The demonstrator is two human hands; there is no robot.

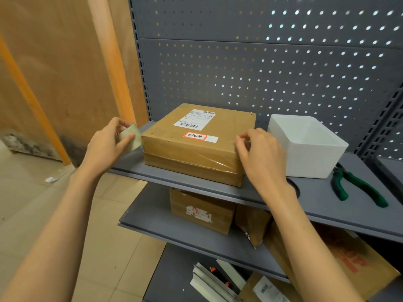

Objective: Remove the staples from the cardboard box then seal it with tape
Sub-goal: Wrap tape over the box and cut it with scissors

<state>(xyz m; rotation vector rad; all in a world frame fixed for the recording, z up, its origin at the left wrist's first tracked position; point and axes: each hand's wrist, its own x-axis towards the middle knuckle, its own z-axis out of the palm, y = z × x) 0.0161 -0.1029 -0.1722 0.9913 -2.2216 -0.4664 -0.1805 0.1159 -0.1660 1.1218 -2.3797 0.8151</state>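
A flat brown cardboard box lies on the grey shelf, with a white shipping label and a red-bordered sticker on top. Clear tape shines along its front face. My left hand grips a roll of clear tape just left of the box's left edge. At the box's right front corner, my right hand has its fingertips curled and pinching at the tape there.
A white open tub stands right of the box. Green-handled pliers lie on the shelf further right. Lower shelves hold more cardboard boxes and metal strips. A perforated back panel rises behind; wooden boards stand at left.
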